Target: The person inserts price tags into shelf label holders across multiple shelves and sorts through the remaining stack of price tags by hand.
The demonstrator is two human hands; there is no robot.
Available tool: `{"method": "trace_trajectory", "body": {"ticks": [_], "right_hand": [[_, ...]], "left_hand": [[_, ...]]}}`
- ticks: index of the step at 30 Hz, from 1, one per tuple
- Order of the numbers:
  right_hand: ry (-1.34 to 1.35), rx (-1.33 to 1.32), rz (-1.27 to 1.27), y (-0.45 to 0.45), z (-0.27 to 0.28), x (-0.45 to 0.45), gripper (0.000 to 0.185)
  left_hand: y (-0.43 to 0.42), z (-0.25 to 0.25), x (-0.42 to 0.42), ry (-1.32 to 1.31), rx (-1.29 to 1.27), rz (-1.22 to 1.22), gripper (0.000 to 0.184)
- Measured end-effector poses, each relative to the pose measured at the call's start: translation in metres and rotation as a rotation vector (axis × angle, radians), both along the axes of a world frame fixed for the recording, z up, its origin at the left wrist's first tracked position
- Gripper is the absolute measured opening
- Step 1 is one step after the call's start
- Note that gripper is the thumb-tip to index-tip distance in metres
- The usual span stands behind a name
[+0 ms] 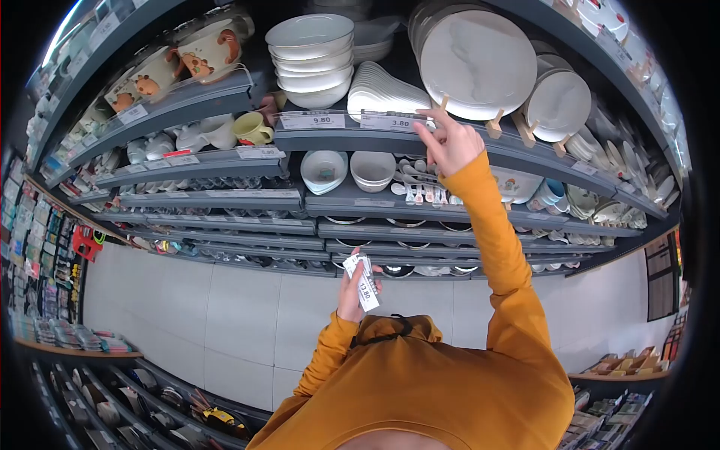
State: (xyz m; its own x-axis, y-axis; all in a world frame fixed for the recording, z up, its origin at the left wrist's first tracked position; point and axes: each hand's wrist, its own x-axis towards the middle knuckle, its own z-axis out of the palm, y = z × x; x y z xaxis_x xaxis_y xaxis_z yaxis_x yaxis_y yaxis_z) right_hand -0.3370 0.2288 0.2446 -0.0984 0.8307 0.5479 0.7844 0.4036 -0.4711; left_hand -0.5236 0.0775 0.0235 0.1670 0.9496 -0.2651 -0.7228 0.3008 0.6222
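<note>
Apparently, the right hand [456, 144] has thumb and forefinger at the 3 o'clock end of the 3.80 label [390, 121], near 12 o'clock; whether they pinch it, I cannot tell. The left hand [349, 294] grips the tags [365, 289] at 6 o'clock. Light fingertip pressure, knuckles clear of the plate [478, 64] at 1 o'clock, should serve best.

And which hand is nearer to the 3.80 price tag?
Right. The right hand is at the right end of the 3.80 price tag; the left hand is well below it, holding price labels.
</note>
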Motion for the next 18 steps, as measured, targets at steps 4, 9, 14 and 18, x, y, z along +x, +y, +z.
{"method": "trace_trajectory", "body": {"ticks": [4,9,14,18], "right_hand": [[0.115,-0.096,0.071,0.009,0.011,0.004,0.021],[0.431,-0.018,0.183,-0.004,0.006,0.013,0.017],[0.867,-0.367,0.269,-0.068,-0.049,0.018,0.012],[1.140,-0.938,0.299,-0.129,-0.166,0.009,0.016]], "left_hand": [[-0.011,-0.003,0.003,0.011,-0.041,0.153,0.042],[-0.014,-0.012,0.004,0.000,-0.024,0.189,0.047],[-0.013,-0.006,0.027,0.046,0.028,0.390,0.055],[-0.022,-0.003,0.052,0.170,0.029,0.556,0.051]]}}
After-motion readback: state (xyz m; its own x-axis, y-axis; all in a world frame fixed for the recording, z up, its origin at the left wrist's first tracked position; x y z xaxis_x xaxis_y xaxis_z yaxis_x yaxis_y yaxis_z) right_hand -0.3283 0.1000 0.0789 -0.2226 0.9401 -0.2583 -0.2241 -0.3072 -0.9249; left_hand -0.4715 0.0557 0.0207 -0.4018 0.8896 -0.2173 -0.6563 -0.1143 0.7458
